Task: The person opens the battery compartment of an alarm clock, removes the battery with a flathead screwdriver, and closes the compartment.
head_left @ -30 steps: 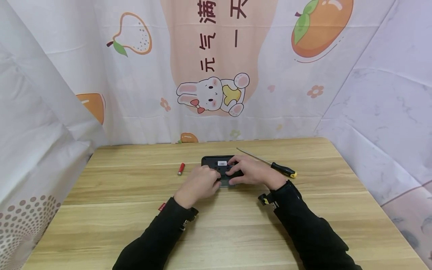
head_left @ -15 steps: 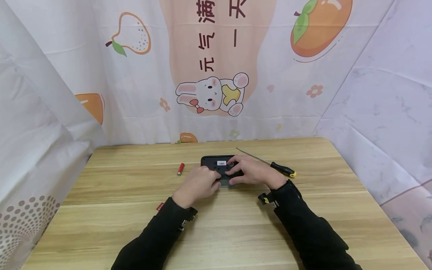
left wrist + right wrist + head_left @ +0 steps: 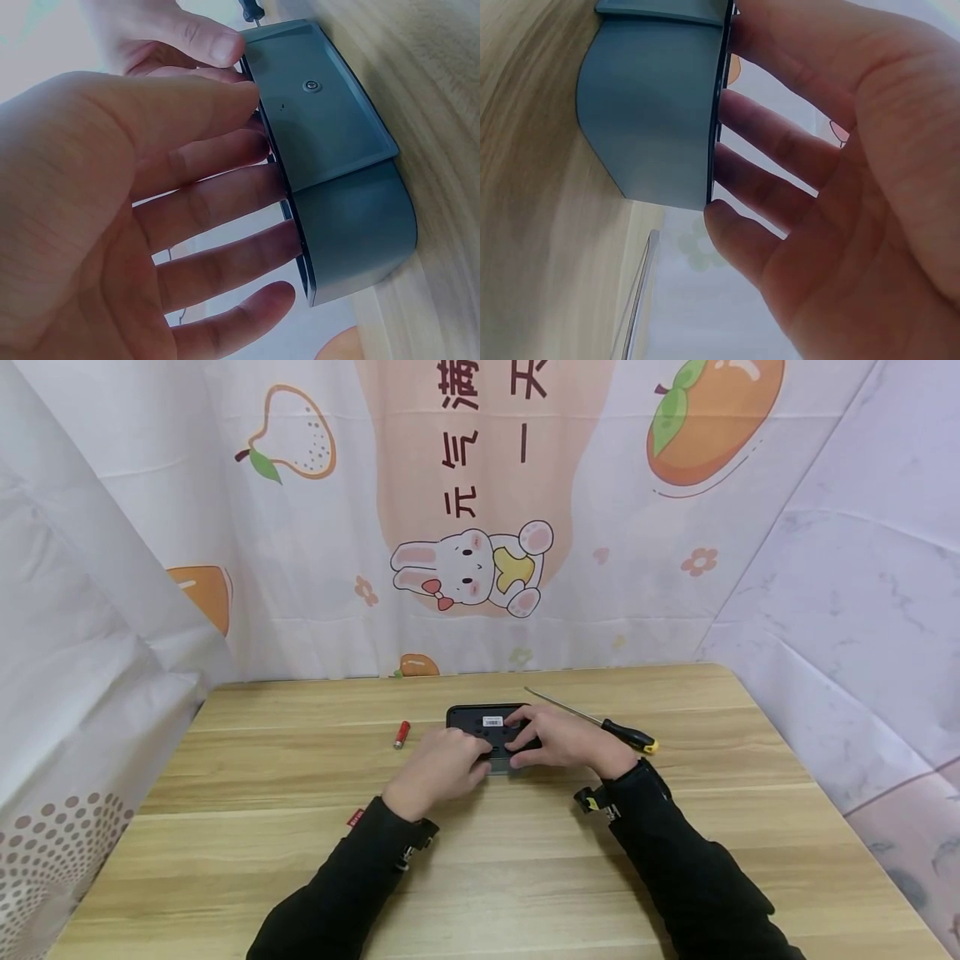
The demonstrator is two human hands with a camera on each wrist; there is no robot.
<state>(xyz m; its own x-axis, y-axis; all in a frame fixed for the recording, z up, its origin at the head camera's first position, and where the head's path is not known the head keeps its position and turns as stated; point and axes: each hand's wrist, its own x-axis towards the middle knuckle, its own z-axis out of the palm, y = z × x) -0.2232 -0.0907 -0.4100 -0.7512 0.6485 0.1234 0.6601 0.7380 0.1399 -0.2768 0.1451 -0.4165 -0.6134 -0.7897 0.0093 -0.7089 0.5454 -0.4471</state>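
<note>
A dark grey-green box-shaped device [image 3: 465,719] stands on the table with its black face up, bearing a white barcode label [image 3: 492,722]. In the left wrist view, the side of the device [image 3: 341,135] has a recessed panel with one screw [image 3: 312,86]. My left hand [image 3: 442,767] touches the black top face with its fingertips, fingers mostly straight. Opposite it, my right hand [image 3: 558,739] rests its fingertips on the same face near the right end. In the right wrist view, the fingers of the right hand [image 3: 847,180] lie extended along the device's top edge.
Behind the right hand lies a screwdriver [image 3: 628,737] with a black and yellow handle. A small red cylinder [image 3: 402,735] with a silvery end lies left of the device. A printed curtain [image 3: 315,568] hangs behind the wooden table [image 3: 525,877].
Both hands stay at the device with hardly any shift. The right fingertips move very slightly; the device, screwdriver and red cylinder keep their places.
</note>
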